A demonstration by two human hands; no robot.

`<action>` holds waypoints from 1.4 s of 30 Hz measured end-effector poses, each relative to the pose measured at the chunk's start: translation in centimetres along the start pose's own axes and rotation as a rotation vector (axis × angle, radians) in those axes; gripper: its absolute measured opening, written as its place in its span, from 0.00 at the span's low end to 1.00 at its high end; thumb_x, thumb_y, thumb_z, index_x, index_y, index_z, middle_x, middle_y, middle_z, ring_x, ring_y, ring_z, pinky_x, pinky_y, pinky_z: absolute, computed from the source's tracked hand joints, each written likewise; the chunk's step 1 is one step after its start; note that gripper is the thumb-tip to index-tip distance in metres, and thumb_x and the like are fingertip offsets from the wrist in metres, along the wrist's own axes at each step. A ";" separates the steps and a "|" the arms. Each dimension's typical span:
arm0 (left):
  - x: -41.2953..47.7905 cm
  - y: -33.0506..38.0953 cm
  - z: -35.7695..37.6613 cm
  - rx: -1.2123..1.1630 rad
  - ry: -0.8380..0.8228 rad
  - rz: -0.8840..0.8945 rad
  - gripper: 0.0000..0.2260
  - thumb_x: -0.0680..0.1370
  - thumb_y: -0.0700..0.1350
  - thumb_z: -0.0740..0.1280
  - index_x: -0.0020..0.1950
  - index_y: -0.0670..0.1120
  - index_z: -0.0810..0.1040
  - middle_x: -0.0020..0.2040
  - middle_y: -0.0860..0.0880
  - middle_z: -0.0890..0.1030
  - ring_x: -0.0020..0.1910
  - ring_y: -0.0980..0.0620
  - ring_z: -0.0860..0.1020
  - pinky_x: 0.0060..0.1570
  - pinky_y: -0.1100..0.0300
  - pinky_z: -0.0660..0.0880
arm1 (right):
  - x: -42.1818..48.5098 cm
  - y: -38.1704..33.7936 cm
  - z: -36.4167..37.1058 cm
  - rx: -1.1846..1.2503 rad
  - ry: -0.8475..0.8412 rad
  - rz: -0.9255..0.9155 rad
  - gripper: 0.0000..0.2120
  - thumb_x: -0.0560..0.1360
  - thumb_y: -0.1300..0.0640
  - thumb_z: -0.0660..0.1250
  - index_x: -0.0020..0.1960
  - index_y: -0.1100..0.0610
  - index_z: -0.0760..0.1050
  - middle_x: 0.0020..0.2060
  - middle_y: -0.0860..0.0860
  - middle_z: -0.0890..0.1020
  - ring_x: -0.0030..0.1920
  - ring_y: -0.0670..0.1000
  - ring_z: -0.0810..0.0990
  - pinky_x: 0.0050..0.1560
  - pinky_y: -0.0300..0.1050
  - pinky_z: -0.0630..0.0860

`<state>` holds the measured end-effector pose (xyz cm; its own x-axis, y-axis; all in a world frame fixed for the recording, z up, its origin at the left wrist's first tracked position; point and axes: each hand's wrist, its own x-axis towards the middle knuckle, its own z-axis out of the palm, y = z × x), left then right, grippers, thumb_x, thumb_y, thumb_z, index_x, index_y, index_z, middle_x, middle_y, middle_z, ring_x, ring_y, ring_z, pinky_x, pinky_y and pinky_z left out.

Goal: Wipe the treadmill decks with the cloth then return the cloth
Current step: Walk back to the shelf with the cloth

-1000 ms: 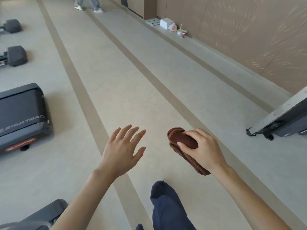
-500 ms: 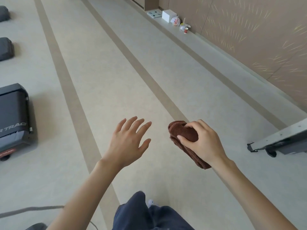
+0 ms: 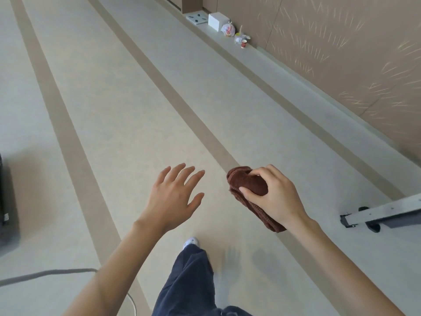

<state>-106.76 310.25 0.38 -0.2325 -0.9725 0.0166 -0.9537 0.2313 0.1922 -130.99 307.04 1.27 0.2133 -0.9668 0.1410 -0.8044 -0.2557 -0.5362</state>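
One soft, light cloth [image 3: 248, 188] is gripped, bunched, by the right hand [image 3: 271, 197]; the left hand [image 3: 173, 199] is held spread, empty.

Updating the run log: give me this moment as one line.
right hand: grips brown cloth | left hand: open, empty | treadmill: at right edge, untouched | cloth: held above floor

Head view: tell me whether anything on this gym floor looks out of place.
A white box, a plastic bag and a red paper cup sit clustered on the ledge by the wall, like leftovers. A loose cable trails across the floor at lower left.
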 end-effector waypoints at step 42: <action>60.8 -25.8 -4.7 0.043 0.166 -0.090 0.21 0.77 0.54 0.54 0.62 0.47 0.77 0.60 0.46 0.79 0.60 0.43 0.77 0.60 0.47 0.71 | 67.5 6.5 6.6 0.026 -0.035 -0.057 0.15 0.68 0.47 0.74 0.49 0.54 0.78 0.43 0.48 0.77 0.44 0.50 0.78 0.43 0.48 0.76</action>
<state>-95.39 245.05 1.05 -0.1150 -0.9798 0.1637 -0.9773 0.1411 0.1580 -118.14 240.13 1.84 0.2782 -0.9499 0.1425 -0.7757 -0.3096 -0.5500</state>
